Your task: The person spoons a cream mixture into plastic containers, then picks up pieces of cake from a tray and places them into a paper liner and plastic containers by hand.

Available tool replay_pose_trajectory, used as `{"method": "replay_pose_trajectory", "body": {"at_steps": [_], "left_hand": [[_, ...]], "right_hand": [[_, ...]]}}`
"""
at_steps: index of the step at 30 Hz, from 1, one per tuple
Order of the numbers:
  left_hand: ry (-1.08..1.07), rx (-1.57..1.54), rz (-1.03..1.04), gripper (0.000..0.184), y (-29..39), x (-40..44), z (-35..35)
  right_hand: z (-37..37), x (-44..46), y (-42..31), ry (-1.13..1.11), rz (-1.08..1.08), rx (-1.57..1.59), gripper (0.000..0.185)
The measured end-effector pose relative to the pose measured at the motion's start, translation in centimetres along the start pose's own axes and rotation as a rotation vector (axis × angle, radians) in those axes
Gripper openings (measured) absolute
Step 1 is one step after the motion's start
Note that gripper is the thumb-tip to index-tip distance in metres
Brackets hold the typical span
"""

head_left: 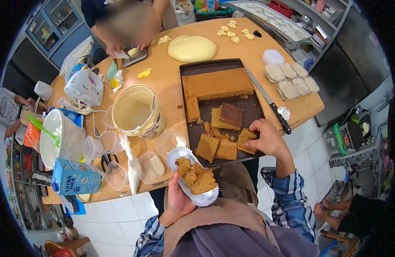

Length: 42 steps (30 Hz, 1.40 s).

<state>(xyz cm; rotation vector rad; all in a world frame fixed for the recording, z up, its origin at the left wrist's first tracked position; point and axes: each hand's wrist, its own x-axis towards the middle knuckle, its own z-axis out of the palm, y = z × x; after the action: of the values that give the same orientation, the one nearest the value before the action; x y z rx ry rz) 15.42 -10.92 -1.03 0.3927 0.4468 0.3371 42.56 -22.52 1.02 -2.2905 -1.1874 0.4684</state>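
Observation:
My left hand (180, 199) is closed around a white fluted paper cup (173, 156), held in front of my apron. Several broken pieces of brown sponge cake (193, 176) lie in the cup. At the near right of a dark baking tray (259, 112), my right hand (268, 136) pinches a piece of cake (247, 140). More cut pieces (207, 147) lie around it, one with a darker top (231, 115). A large uncut cake slab (219, 83) fills the tray's far part. My right fingertips are partly hidden behind the hand.
A long knife (270, 103) rests right of the tray. Left stand a large tub (137, 107), plastic containers (116, 175), a milk carton (77, 177) and a mixer (84, 85). Dough (192, 48) lies at the back. Filled boxes (291, 81) sit right. Another person's hands (114, 49) work opposite.

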Motion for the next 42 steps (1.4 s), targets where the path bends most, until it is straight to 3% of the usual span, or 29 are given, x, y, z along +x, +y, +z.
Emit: {"method": "replay_pose_trajectory", "body": {"at_steps": [8,11,14,18,21,24,27,33,42], "left_hand": [[-0.096,0.015,-0.026,0.066,0.1,0.0,-0.6],[-0.087,0.020,-0.025,0.066,0.2,-0.2,-0.4],[0.036,-0.018,0.006,0.064,-0.2,-0.1,0.2],[0.063,-0.008,0.007,0.065,0.0,-0.3,0.3],[0.056,-0.002,0.020,0.065,0.4,-0.3,0.5],[0.036,0.005,0.022,0.065,0.4,-0.2,0.4],[0.040,0.022,0.005,0.065,0.2,-0.1,0.7],[-0.086,0.023,-0.007,0.066,0.7,-0.4,-0.3],[-0.052,0.028,-0.002,0.065,0.7,-0.3,-0.2]], "right_hand": [[-0.7,0.4,1.5,-0.041,0.002,0.252,0.032],[-1.7,2.0,2.9,-0.060,0.096,0.266,0.035],[-1.7,3.8,4.0,-0.069,0.032,0.401,0.034],[-1.6,3.1,2.6,0.190,-0.135,-0.088,0.040],[-1.5,0.6,-0.9,0.206,-0.105,-0.146,0.043],[1.1,-1.0,-2.0,0.038,-0.176,0.021,0.044],[3.0,-1.6,-3.5,0.027,-0.280,-0.074,0.045],[4.1,-1.3,-4.4,0.046,-0.215,-0.134,0.040],[2.4,-1.1,-4.0,-0.005,-0.080,0.221,0.026]]}}
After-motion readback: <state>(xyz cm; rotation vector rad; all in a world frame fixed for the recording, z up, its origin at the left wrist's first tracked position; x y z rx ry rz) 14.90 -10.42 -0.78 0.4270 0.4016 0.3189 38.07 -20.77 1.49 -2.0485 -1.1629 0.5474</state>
